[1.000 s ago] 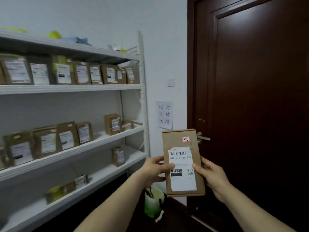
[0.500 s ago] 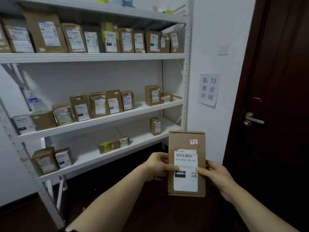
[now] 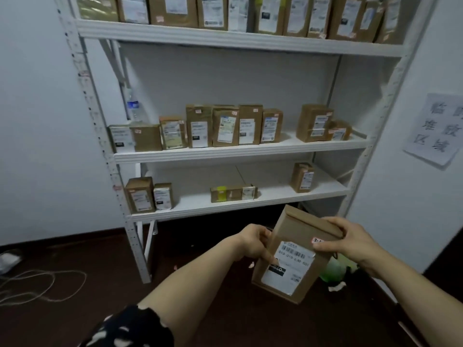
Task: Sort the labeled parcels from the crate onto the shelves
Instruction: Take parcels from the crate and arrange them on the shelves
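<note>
I hold a flat brown cardboard parcel point(image 3: 295, 256) with a white barcode label and a small red-edged sticker, tilted to the right in front of the white shelf unit point(image 3: 225, 154). My left hand point(image 3: 255, 242) grips its left edge. My right hand point(image 3: 350, 242) grips its upper right corner from above. The parcel hangs just below the front of the lowest shelf point(image 3: 225, 210). Several labelled brown parcels stand on the middle shelf point(image 3: 238, 126) and along the top shelf point(image 3: 250, 13). No crate is in view.
The lowest shelf holds two parcels at the left point(image 3: 147, 196), a low one in the middle point(image 3: 233, 192) and one at the right point(image 3: 302, 177). A water bottle point(image 3: 134, 106) stands on the middle shelf. Twine point(image 3: 42, 284) lies on the dark floor, left. A paper sign point(image 3: 436, 128) hangs on the right wall.
My view has swung left from the door to face the shelves. The parcel has tilted from upright to leaning right, and my right hand has moved up to its top corner.
</note>
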Demonstrator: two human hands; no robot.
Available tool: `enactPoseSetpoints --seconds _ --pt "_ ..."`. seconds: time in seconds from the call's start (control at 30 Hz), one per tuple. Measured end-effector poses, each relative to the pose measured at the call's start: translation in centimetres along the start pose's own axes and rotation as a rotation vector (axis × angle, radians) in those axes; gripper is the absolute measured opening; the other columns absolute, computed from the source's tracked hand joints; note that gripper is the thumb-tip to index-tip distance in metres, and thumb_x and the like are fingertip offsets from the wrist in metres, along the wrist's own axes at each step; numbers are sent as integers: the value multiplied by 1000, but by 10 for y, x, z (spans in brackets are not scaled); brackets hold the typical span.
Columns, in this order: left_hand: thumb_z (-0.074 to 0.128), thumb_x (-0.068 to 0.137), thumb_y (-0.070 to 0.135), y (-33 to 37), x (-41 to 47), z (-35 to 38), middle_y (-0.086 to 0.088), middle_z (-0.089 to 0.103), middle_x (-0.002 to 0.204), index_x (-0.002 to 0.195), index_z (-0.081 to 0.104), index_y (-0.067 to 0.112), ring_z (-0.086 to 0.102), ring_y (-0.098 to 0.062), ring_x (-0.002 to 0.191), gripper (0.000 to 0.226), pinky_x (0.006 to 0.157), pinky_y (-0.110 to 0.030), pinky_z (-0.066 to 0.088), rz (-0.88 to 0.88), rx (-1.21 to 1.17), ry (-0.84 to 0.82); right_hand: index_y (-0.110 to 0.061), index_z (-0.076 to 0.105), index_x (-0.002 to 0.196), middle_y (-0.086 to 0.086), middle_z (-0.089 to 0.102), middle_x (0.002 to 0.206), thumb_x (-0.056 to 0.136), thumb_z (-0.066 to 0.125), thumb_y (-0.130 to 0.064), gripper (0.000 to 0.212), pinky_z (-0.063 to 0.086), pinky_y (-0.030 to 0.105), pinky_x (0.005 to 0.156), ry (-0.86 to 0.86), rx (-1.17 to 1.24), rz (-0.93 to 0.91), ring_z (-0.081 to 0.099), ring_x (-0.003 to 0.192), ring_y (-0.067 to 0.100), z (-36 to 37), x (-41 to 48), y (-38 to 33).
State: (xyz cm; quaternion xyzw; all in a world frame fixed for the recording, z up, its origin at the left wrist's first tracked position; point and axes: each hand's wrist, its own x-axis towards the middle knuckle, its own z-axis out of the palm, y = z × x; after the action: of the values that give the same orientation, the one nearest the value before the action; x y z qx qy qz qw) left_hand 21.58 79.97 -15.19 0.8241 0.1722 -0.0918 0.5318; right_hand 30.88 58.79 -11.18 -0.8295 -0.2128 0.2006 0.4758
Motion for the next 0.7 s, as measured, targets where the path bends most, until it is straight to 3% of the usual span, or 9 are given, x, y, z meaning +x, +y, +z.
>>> enactPoseSetpoints --seconds 0.13,0.23,0.33,0.43,0.57,0.7 --pt "80 67 -1 -47 24 -72 -3 65 108 104 61 16 61 -20 106 45 95 -39 51 -30 -31 92 -20 57 107 -1 61 102 61 88 -12 56 46 20 68 -93 -92 -17 57 88 7 61 70 -32" --pt "77 71 -2 -75 37 -119 -4 64 118 121 58 12 59 -20 115 56 99 -36 49 -48 -85 164 -16 58 108 -2 61 100 62 87 -11 55 47 20 67 -147 -101 -37 58 88 8 105 118 -55" --pt "72 76 -6 -104 49 -164 -12 54 134 139 41 3 51 -26 125 71 103 -35 45 -138 -177 310 -13 59 108 0 63 100 61 88 -9 55 49 21 74 -168 -96 -89 60 92 12 149 164 -71" --pt "70 79 -5 -133 66 -205 -12 56 132 140 41 2 53 -25 122 68 104 -34 43 -227 -193 416 -20 57 106 -4 61 100 62 88 -11 55 46 19 72 -206 -136 -137 58 92 10 185 209 -80" --pt "68 82 -4 -160 93 -248 -10 60 126 138 44 5 56 -22 117 62 101 -30 44 -281 -179 492 -19 55 107 2 61 105 64 87 -11 54 46 27 79 -240 -127 -141 58 101 20 228 277 -84" --pt "62 85 -5 -181 133 -287 -12 59 127 138 46 6 55 -23 118 56 103 -32 43 -326 -136 537 -17 54 115 1 57 108 67 85 -17 57 42 27 78 -261 -192 -176 54 102 20 269 351 -84"
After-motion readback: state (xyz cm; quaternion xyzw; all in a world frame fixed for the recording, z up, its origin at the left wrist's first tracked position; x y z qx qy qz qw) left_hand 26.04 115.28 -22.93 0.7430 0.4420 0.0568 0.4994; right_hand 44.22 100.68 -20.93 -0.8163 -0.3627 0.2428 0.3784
